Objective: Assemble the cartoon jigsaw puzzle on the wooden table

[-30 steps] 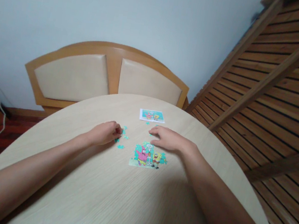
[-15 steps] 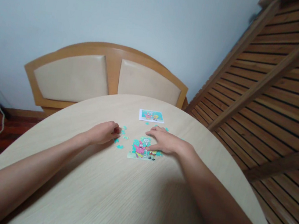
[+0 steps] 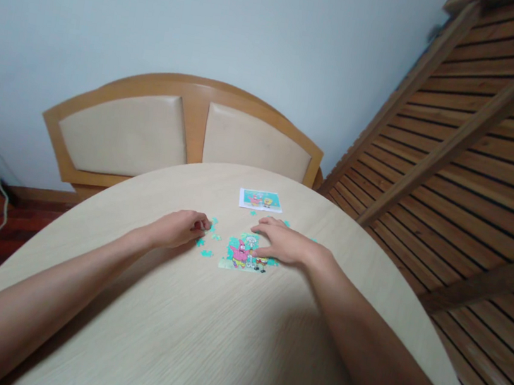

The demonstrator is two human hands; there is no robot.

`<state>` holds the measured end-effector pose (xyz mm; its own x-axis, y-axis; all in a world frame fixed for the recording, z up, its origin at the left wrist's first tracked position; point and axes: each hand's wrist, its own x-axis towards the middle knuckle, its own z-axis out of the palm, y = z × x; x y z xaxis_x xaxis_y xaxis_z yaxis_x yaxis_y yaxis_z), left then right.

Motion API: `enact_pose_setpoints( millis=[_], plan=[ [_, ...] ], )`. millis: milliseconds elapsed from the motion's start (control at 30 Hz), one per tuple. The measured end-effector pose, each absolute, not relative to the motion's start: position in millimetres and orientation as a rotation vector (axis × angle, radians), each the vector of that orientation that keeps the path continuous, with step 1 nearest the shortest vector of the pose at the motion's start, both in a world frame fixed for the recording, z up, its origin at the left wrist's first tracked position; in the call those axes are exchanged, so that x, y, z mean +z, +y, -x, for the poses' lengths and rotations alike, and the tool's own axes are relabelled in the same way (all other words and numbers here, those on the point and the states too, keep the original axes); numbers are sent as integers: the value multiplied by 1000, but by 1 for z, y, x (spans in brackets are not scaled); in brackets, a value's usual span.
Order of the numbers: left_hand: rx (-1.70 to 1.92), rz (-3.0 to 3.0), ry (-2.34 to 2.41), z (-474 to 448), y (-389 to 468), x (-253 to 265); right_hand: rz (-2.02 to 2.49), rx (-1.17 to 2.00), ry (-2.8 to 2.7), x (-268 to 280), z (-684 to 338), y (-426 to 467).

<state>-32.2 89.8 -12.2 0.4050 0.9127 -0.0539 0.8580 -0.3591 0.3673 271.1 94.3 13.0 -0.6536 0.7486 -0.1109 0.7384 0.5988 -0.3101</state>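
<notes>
A partly joined jigsaw puzzle (image 3: 241, 255) lies flat on the round table, showing a pink starfish, a grey-green figure and a yellow sponge character. My right hand (image 3: 283, 241) rests over its right side with thumb and fingers spread, the thumb touching the picture near the sponge character. This hand hides the puzzle's upper right part. To the left, my left hand (image 3: 182, 229) has its fingers curled toward the thumb beside loose turquoise puzzle pieces (image 3: 207, 253); whatever lies between the fingertips is too small to make out.
Behind the puzzle lies a printed picture card (image 3: 260, 200) with the same characters. More loose pieces sit near it and by the right hand. Beyond the pale wooden table (image 3: 199, 331) stands a padded headboard (image 3: 197, 120); wooden slats (image 3: 482, 154) rise on the right.
The puzzle has shifted very slightly away from me along with my right hand. My left fingertips have moved a little among the loose pieces.
</notes>
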Motion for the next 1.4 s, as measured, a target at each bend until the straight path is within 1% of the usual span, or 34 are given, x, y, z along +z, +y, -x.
enact_pose_setpoints(
  millis=[400, 600, 767, 967, 1133, 1267, 1400],
  plan=[
    [386, -2279, 1433, 36, 94, -21, 1283, 477, -2789, 12, -271, 95],
    [545, -2199, 1318, 27, 91, -19, 1203, 495, -2744, 14, -268, 94],
    [719, -2079, 1179, 6, 82, -26, 1163, 655, -2597, 24, -257, 87],
    [879, -1896, 1017, -24, 61, -34, 992, 861, -2527, 35, -245, 75],
    [991, -1769, 914, -38, 47, -32, 1022, 889, -2540, 39, -240, 72],
    [1011, -1727, 900, -44, 41, -32, 1028, 948, -2564, 39, -243, 73],
    [965, -1915, 957, -44, 32, -34, 1099, 969, -2697, 39, -255, 77]
  ],
)
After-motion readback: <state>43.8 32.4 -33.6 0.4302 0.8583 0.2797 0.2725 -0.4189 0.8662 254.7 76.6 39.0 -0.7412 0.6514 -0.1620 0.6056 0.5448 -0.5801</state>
